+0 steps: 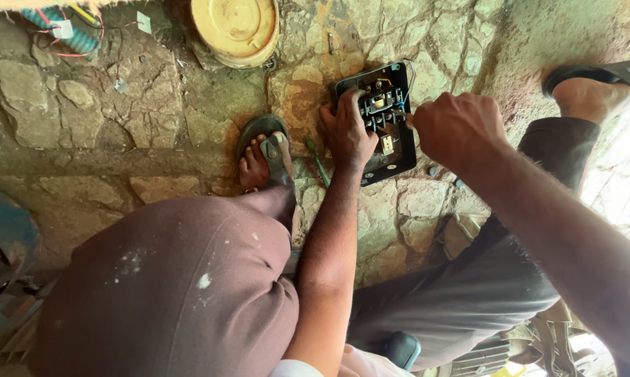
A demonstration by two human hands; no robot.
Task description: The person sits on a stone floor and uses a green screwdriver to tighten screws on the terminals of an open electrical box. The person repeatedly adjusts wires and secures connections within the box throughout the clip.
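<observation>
A black rectangular electrical switch unit [393, 159] with exposed contacts and wires lies open on the stone floor. My left hand [344, 131] presses on its left edge, fingers reaching into the contacts. My right hand [456, 128] is closed around a thin tool whose tip points into the unit's terminals; the tool itself is mostly hidden by the fist. A green-handled screwdriver [318, 162] lies on the stones just left of my left wrist.
My feet in sandals [265, 155] [594, 78] flank the unit, knees in dark trousers below. A round yellow lid [236, 29] sits at the top. Coloured wires [62, 31] lie top left, a blue metal object [4, 230] at the left edge.
</observation>
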